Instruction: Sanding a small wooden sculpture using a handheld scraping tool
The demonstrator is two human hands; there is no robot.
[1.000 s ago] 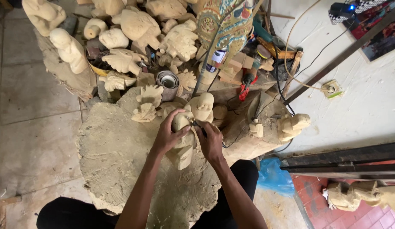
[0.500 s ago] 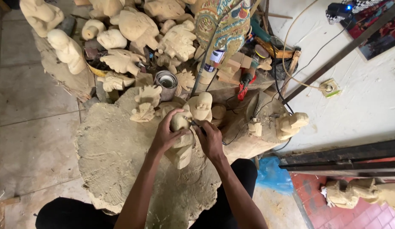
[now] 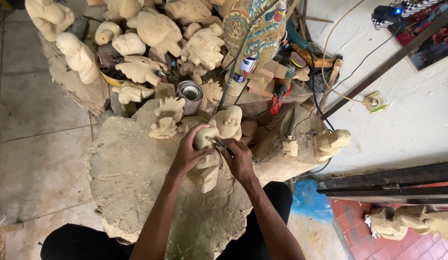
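Observation:
A pale wooden figurine (image 3: 225, 126) lies on a large dusty wooden slab (image 3: 132, 178) in front of me. My left hand (image 3: 188, 153) wraps around the figurine's middle and steadies it. My right hand (image 3: 240, 161) grips a thin carving tool (image 3: 218, 144), with the tip pressed against the figurine between both hands. A dark cable trails from the tool toward the right. The figurine's lower end (image 3: 204, 175) points toward me.
Several unfinished pale carvings (image 3: 152, 31) crowd the far side, with a metal can (image 3: 189, 91), a painted carved piece (image 3: 255, 24), a red-handled tool (image 3: 278, 98) and wood blocks. A blue plastic bag (image 3: 308, 200) lies right of my knee. Dark metal bars (image 3: 387, 178) and another carving (image 3: 407, 221) are at right.
Both hands stay on the figurine with only slight shifts. The tool remains against the wood.

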